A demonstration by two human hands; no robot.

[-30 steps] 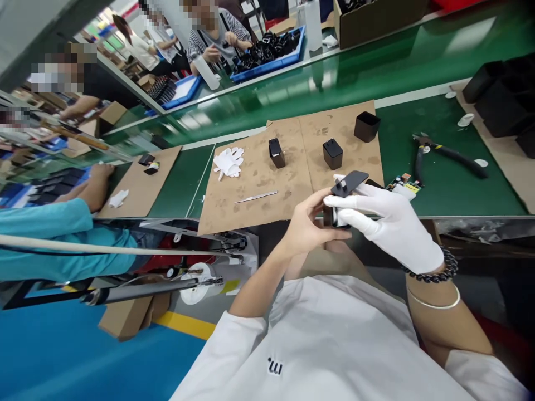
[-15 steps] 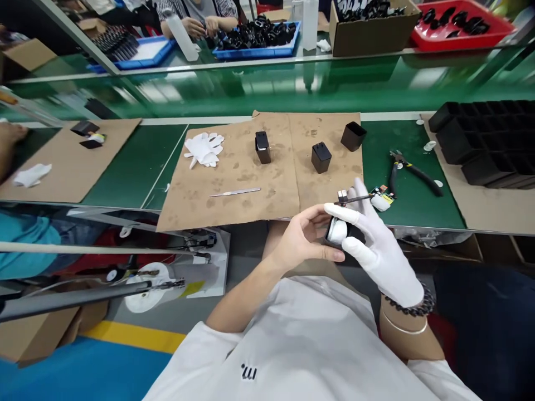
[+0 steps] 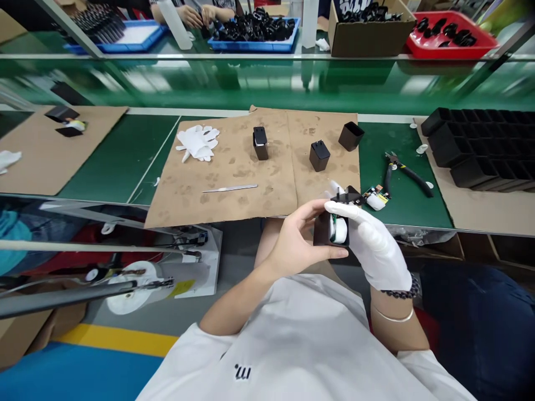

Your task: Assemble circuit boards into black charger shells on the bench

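Note:
My bare left hand [image 3: 296,242] grips a black charger housing [image 3: 321,229], its open side facing right. Inside it show a green board edge and a white block [image 3: 340,230]. My right hand [image 3: 374,242], in a white glove, has its fingers closed at a black end cap [image 3: 350,195] above the housing's opening; part of the cap is hidden by the glove. Just right of the fingertips lies a loose circuit board assembly [image 3: 376,199] with a white block. Beside that rest black-handled cutting pliers [image 3: 405,171].
Cardboard [image 3: 234,167] covers the bench, bearing white gloves [image 3: 198,143], a metal tweezer-like strip [image 3: 229,189], two capped black chargers [image 3: 259,143] and an open housing [image 3: 351,136]. Rows of black housings [image 3: 480,147] stand at right. Across the green belt [image 3: 234,83], a co-worker's hands [image 3: 196,15] are busy.
The black cap has turned and now sits flat above the housing's opening. My right fingers have closed in, and the housing has turned so more of its side shows. The view has shifted slightly.

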